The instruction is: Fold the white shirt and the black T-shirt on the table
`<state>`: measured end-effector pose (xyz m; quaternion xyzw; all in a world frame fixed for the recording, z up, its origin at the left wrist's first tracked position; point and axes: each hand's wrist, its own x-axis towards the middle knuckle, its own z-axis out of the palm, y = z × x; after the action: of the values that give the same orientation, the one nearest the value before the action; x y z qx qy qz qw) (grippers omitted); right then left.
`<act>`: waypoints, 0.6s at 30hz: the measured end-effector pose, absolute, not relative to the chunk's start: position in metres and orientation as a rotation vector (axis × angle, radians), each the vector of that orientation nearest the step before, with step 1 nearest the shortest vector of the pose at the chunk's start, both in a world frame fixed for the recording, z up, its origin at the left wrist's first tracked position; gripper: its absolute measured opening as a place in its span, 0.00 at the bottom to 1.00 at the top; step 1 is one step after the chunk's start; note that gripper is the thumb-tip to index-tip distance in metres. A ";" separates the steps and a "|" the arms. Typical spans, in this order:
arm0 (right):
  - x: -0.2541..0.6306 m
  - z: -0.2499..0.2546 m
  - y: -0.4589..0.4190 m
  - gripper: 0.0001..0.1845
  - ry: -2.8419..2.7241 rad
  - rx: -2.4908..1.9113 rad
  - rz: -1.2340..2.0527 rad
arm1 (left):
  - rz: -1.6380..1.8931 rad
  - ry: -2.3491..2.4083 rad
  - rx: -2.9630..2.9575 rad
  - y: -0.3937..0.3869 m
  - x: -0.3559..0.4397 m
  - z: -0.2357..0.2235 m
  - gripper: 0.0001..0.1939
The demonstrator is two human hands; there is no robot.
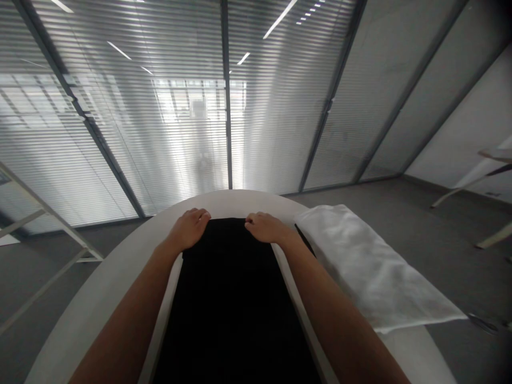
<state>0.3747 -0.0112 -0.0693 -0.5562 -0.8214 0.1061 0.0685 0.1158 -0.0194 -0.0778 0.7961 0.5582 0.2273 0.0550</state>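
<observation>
A long piece of black cloth [236,298] runs along the white round table [100,298] from my body toward the far edge. My left hand [194,226] is closed on its far left corner, fingers curled over the edge. At the far right corner, my right hand [262,226] pinches the cloth with bent fingers. Between the two hands the far edge of the cloth lies nearly straight. The cloth's near end passes out of view at the bottom.
Right of my right arm, a white cloth [372,266] lies over the table edge, with a thin black strip [304,240] beside it. Scissors [482,322] show near its corner. A pale metal frame [60,224] stands left. Blinds [192,144] behind glass rise beyond the table.
</observation>
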 end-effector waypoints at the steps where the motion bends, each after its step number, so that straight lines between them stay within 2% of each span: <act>1: 0.364 -0.075 -0.017 0.23 -2.399 -1.689 0.236 | 0.683 1.749 2.460 -0.024 0.128 -0.086 0.24; 4: 0.338 -0.103 -0.033 0.30 -2.264 -1.732 0.086 | 0.538 1.909 2.497 -0.038 0.149 -0.121 0.28; 8: 0.340 -0.145 -0.039 0.36 -2.301 -1.728 0.158 | 0.448 1.949 2.521 -0.053 0.142 -0.160 0.32; 15: 0.372 -0.161 -0.034 0.39 -2.153 -1.911 0.262 | 0.550 1.951 2.443 -0.068 0.129 -0.162 0.36; 18: 0.372 -0.160 -0.038 0.40 -2.066 -1.940 0.171 | 0.663 1.911 2.350 -0.066 0.126 -0.159 0.32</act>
<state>0.3724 -0.0382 -0.1597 -0.6754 -0.7194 0.0596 0.1505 0.1259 -0.0662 -0.1592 0.7578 0.6162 0.2136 0.0203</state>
